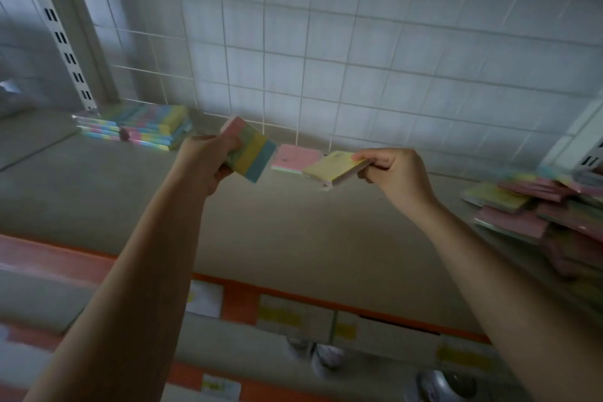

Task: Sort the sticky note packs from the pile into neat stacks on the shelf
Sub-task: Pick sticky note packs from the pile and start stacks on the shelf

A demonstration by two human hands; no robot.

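My left hand [208,160] grips a striped multicolour sticky note pack [253,153] (pink, green, yellow, blue bands) above the grey shelf [277,225]. My right hand [394,173] pinches a yellow pack [332,168] by its right edge, just above the shelf. A pink pack [295,158] lies on the shelf between the two hands, near the back. A neat stack of striped packs [137,126] sits at the back left. The loose pile [548,212] of pink, yellow and striped packs lies at the right edge.
A white wire grid [326,59] backs the shelf against a tiled wall. A slotted upright [55,33] rises at the left. The shelf's orange front edge [293,297] carries price labels, and lower shelves show below it.
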